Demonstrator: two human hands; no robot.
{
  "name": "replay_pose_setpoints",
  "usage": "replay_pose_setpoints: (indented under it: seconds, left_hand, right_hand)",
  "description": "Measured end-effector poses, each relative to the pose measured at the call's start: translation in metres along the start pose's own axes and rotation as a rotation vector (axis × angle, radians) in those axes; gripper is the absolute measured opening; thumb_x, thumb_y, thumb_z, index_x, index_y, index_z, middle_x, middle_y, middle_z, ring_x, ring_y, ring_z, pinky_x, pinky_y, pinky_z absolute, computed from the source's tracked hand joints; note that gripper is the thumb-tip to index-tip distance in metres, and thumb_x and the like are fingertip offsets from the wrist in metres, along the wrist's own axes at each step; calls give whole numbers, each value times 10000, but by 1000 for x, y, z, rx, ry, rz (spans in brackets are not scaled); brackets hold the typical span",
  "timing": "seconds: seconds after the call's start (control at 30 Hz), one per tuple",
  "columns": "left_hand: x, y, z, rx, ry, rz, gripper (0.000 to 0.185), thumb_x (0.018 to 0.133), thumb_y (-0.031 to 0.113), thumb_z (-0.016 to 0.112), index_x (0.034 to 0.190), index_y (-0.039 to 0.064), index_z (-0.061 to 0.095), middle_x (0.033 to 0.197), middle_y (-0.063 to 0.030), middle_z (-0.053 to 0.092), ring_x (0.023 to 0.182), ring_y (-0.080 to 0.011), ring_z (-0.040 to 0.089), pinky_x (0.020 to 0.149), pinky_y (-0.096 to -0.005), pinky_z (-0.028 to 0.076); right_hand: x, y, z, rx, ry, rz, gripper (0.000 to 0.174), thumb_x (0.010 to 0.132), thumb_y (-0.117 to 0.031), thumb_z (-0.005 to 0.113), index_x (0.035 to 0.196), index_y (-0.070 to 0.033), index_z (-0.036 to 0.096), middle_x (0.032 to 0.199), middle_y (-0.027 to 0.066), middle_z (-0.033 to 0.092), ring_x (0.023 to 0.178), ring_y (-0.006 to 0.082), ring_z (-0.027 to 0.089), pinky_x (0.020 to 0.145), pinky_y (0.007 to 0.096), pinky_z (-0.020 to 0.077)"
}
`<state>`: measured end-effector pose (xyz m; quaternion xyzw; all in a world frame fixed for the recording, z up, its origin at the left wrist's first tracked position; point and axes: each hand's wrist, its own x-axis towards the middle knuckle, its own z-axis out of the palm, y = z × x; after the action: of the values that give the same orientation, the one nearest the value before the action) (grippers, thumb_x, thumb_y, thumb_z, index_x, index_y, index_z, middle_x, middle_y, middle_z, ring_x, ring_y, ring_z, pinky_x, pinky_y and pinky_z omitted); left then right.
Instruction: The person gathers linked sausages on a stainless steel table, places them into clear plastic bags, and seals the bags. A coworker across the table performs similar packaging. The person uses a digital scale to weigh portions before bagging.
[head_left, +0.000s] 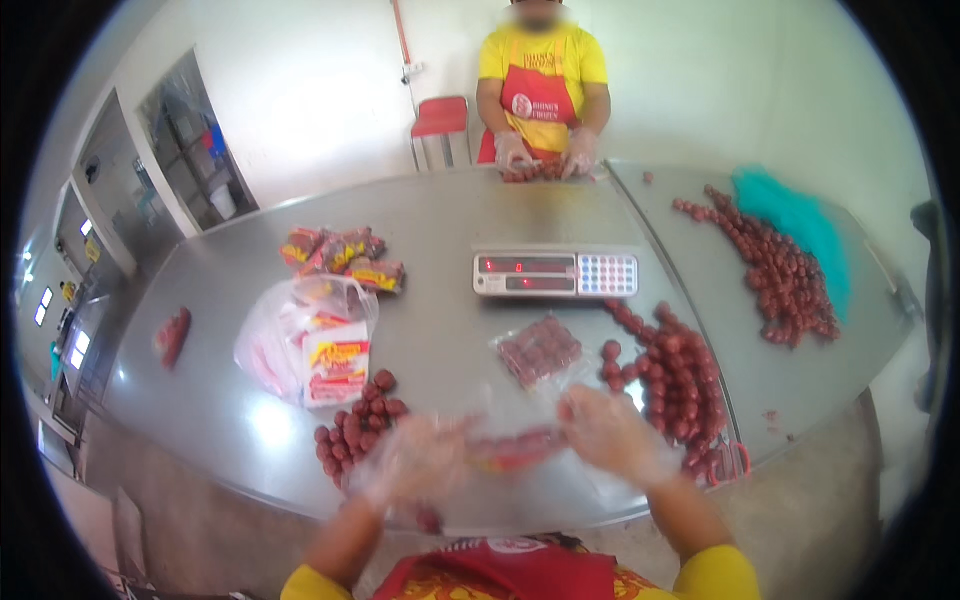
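Note:
Both my hands wear clear plastic gloves and are blurred. My left hand (431, 454) and my right hand (611, 431) grip opposite ends of a clear plastic bag of round red sausages (517, 450), held low above the steel table (262, 465). Just beyond it lies another clear bag of sausages (541, 351). Loose round sausages (352, 435) are heaped by my left hand. Linked sausages (675, 367) lie in a pile beyond my right hand, with red-handled scissors (727, 459) at its near end. A white plastic bag (270, 345) holds printed packaging bags (337, 367).
A digital scale (555, 274) stands mid-table. Filled packs (341, 255) lie back left, a single pack (172, 337) far left. More linked sausages (787, 277) rest beside a teal net (802, 225) at right. Across the table, a gloved co-worker (544, 97) handles sausages.

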<state>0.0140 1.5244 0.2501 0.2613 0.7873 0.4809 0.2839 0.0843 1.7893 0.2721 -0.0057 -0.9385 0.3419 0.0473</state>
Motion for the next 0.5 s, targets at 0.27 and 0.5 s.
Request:
replay_pose_setpoints:
  seconds: [0.27,0.5]
  left_hand:
    - [83,27,-20,618,373,604,345,927,215,575,1217,54,669,666,-53,603,549,-140,561,540,-316,465]
    - [137,19,6,163,410,205,368,952,253,544,1294,149,632,869,-212,698,591,-300,631,526,-433,491]
  right_hand:
    - [44,8,-43,29,14,12,83,794,-98,663,868,-64,679,952,159,688,866,339,672,803,413,539]
    - [119,65,-35,135,254,74,117,805,-98,662,905,-44,687,961,146,690,889,308,673,816,406,535]
